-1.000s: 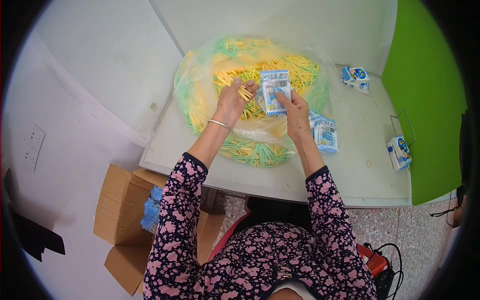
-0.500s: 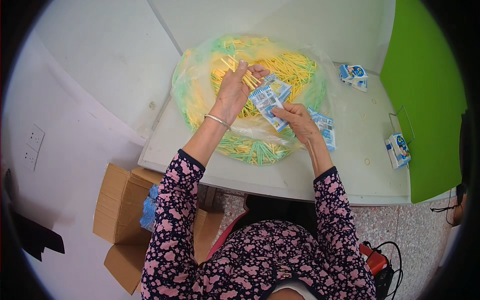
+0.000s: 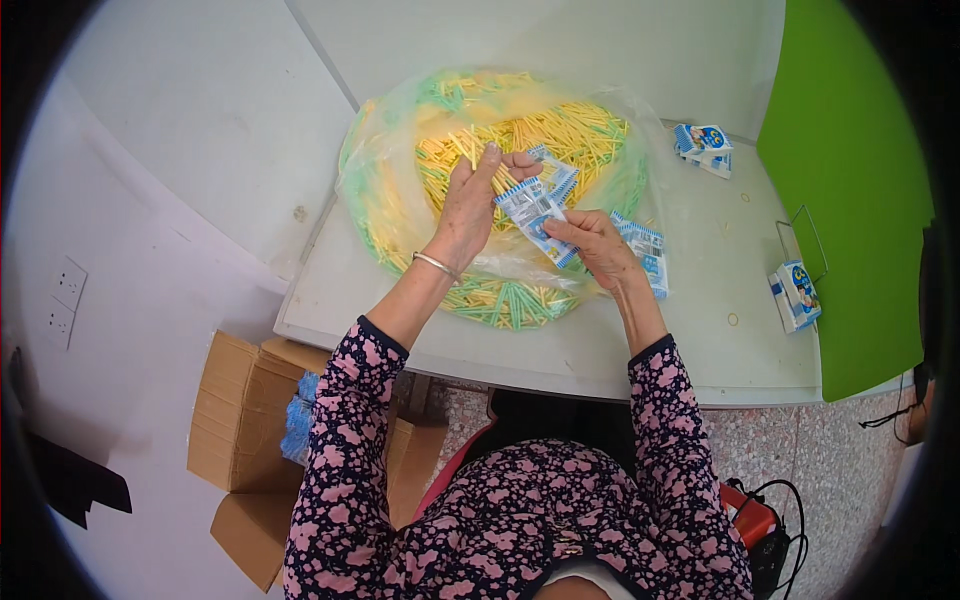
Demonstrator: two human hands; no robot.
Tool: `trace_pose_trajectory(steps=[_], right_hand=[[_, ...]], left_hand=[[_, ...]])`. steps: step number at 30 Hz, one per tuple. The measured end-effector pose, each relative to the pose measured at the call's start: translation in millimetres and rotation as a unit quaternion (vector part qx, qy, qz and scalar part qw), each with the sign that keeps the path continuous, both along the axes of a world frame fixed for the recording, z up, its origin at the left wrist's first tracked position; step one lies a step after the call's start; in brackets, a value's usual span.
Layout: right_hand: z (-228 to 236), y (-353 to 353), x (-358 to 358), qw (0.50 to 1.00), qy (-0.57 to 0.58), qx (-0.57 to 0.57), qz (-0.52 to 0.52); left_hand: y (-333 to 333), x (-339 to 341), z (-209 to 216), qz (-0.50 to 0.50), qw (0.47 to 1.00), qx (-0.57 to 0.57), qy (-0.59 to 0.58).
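Light-walled work corner, white table (image 3: 690, 362), its edges bowed by the lens. Far left: wall with socket plates (image 3: 66, 300), then open cardboard box (image 3: 235, 410) below table level, blue packets (image 3: 298, 420) in it. Table's left edge runs close to the big clear plastic bag (image 3: 385, 205), bulging with yellow and green sticks (image 3: 575, 135); narrow strip of tabletop between bag and front edge. Left hand (image 3: 467, 205), bracelet (image 3: 437, 263) on wrist, over the bag, fingers curled round a small bunch of sticks (image 3: 503, 180). Bunch's lower ends meet the top end of a blue-and-white packet (image 3: 535, 215); can't tell if they're inside. Right hand (image 3: 603, 247) pinches that packet, thumb on top, over the bag's right part. Second packet (image 3: 557, 175) shows just behind, over the bag's contents. Loose packets (image 3: 648, 255) by right wrist, at bag's right side. Then a wide stretch of tabletop with a few thin rings (image 3: 733, 319): side room for the right arm. Packet stack (image 3: 703, 148) near back edge; another pack (image 3: 797, 298) beside a wire stand (image 3: 818, 241), near right edge, bounded by green panel (image 3: 850, 200).
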State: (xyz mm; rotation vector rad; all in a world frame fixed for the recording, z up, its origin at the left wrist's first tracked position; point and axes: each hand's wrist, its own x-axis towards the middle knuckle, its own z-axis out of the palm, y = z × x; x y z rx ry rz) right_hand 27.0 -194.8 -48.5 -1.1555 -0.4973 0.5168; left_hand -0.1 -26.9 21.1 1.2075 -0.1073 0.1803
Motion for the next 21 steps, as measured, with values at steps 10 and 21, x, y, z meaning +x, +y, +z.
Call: trace_pose_trajectory(steps=[10,21], right_hand=[[3.4,-2.7,-1.9,0.999,-0.031,-0.036,0.020],[-7.0,2.8,2.8,0.999,-0.033,-0.033,-0.018]], left_hand=[[-0.8,-4.6,-10.2,-0.057,0.997,0.052,0.015],[5.8,-6.0,-21.5,-0.083,0.992,0.094,0.019]])
